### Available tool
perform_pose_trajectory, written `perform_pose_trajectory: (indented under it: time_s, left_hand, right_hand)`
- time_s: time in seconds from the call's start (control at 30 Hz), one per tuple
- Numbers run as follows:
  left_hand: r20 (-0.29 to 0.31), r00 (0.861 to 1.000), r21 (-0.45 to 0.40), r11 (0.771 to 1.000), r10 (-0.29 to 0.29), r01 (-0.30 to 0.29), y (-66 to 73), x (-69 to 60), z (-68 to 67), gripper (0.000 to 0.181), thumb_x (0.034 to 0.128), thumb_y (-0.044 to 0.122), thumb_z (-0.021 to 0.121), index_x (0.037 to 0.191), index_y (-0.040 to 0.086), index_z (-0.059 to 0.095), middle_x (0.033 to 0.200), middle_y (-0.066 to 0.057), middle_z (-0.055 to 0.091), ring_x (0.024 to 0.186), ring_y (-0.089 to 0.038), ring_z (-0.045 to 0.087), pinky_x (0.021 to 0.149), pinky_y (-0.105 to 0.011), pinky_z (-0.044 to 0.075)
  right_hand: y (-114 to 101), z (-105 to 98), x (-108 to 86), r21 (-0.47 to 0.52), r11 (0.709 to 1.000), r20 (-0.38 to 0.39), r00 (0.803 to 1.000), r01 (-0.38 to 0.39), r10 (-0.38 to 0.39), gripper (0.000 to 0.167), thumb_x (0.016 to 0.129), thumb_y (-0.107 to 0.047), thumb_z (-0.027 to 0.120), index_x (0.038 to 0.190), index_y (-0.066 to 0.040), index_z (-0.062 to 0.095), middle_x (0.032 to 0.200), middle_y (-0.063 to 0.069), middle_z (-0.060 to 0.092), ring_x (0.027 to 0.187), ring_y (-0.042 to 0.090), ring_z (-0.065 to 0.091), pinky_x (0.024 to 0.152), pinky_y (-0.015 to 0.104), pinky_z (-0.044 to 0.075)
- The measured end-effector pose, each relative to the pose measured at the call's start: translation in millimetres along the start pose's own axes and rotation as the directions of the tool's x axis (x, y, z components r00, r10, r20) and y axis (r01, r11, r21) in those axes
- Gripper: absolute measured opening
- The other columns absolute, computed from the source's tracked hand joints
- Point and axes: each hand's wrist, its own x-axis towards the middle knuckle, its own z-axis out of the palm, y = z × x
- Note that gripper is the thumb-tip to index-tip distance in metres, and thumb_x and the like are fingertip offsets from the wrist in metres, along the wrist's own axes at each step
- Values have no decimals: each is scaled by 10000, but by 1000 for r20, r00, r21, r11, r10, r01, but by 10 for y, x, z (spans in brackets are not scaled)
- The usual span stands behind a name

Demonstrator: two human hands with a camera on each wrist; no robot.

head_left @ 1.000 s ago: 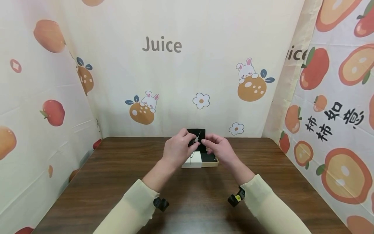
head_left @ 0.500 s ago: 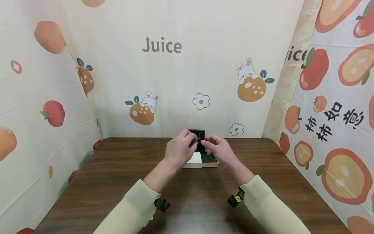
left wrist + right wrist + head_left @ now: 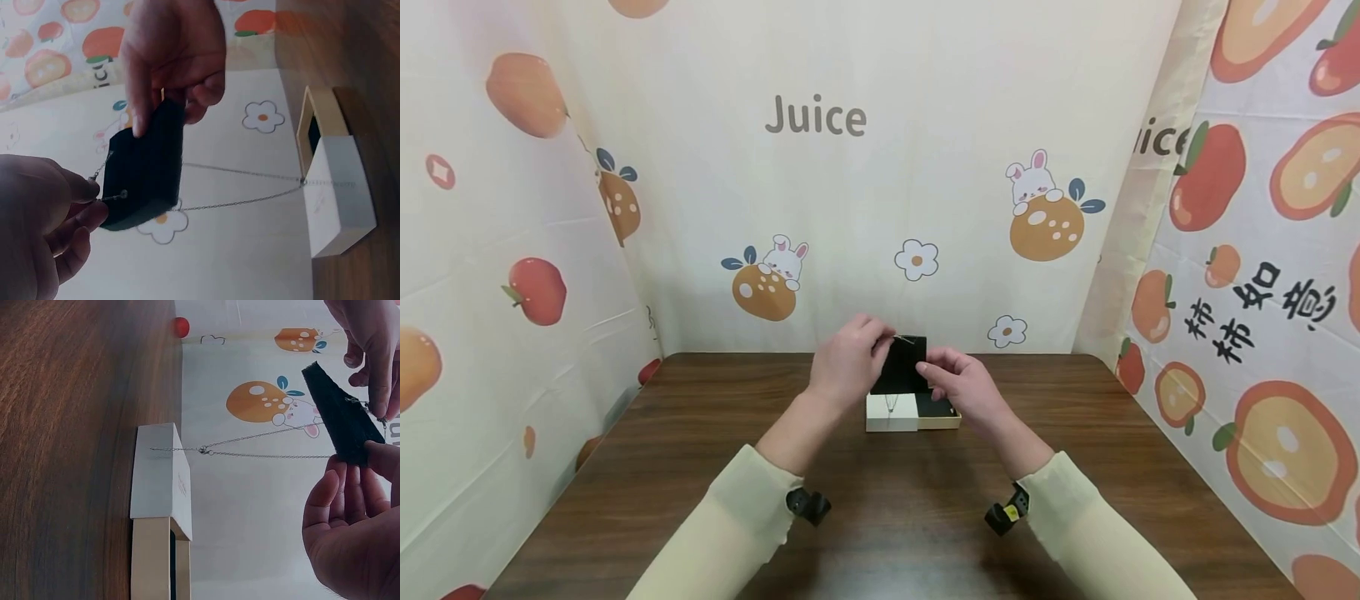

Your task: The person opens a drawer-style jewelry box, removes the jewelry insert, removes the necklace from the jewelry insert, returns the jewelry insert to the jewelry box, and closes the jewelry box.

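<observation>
My right hand (image 3: 962,383) grips a black jewellery pad (image 3: 901,367) at its right edge, thumb in front, holding it up above a small box. A thin silver necklace (image 3: 304,182) passes through the pad; its long chain loop hangs from the back, with the clasp end reaching the box's white sleeve (image 3: 891,414). At the pad's upper left, the fingertips of my left hand (image 3: 844,360) pinch the short front part of the necklace, pulled away from the pad's face. Those fingertips mostly hide whatever ornament is there.
The box's gold-edged drawer (image 3: 940,422) is slid partly out of the sleeve to the right, with a dark interior. Both lie on the brown wooden table (image 3: 895,517). A fruit-printed curtain (image 3: 842,192) stands close behind the table and along both sides.
My left hand has moved left and up from the pad's middle, drawing the front of the necklace toward the pad's top edge. The right hand has stayed nearly still.
</observation>
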Motion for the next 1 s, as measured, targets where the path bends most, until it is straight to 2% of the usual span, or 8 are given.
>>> perform_pose_trajectory:
  time_s: [0.23,0.43,0.6,1.0]
  left_hand:
    - [-4,1000,-12,1000,-7,7,-116,121,-60,53,1028,83,769,1061,80,810,1019,-81,765,915,-242,795,759,-376,676]
    - [-1,998,-12,998,-55,55,-208,194,-112,79,1040,115,763,1087,82,816,1045,-84,764,934,-245,789,748,-379,673]
    - [-29,996,-10,996,-86,86,-292,243,-169,90,1046,131,757,1094,84,816,1062,-87,766,937,-256,793,722,-399,658]
    - [-80,981,-13,984,-176,175,-476,374,-407,161,1066,165,739,1163,58,811,1141,-133,788,1032,-313,767,861,-446,666]
  right_hand:
    - [2,-5,-7,-26,1000,4,1000,5,-5,225,1099,-238,690,1230,-57,714,1045,-8,678,884,219,596,769,229,583]
    - [-2,1,-14,-36,999,-2,1000,3,-3,218,1100,-230,686,1229,-56,713,1050,0,671,881,226,602,781,230,588]
    - [5,-1,-23,-31,1000,-2,1000,3,-3,201,1097,-206,687,1219,-47,708,1048,-14,661,868,205,595,776,224,586]
    - [11,-25,-38,-35,999,6,1000,2,-2,224,1097,-201,684,1224,-17,694,1031,-19,654,865,201,589,772,229,582]
